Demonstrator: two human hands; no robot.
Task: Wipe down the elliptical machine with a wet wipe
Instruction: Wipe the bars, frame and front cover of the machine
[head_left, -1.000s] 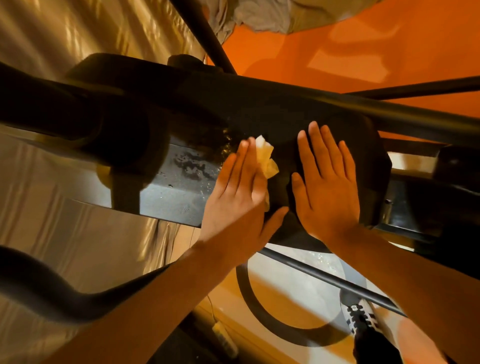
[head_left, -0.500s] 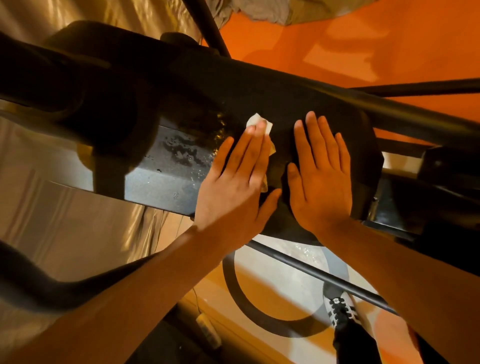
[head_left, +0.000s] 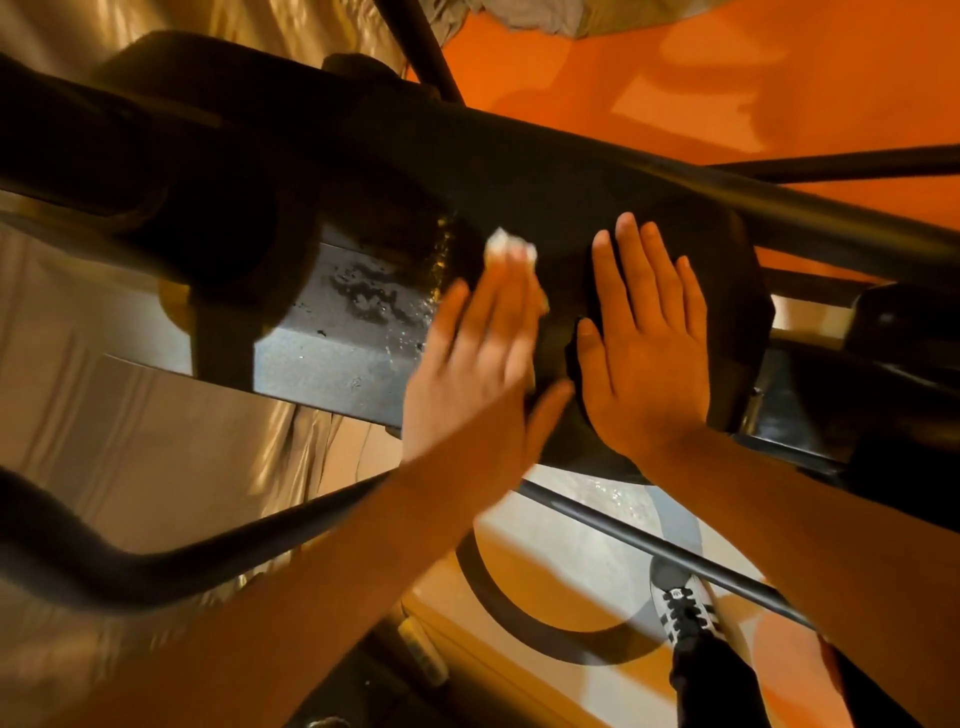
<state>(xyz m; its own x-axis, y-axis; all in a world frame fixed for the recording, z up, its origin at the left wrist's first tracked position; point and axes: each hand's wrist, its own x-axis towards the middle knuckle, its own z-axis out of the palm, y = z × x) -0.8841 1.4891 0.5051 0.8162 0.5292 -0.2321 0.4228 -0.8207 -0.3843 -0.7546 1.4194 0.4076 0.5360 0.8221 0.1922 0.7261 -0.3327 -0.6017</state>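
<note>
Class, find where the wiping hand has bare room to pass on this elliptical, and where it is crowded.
Free: grey panel beyond the left hand; dark housing above the right hand, up to the bar. Crowded: between the thumbs, below the wet wipe.

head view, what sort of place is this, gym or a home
Likely a room at home, not certain: the elliptical stands close by a shiny curtain, with a ring-patterned mat underfoot.
</note>
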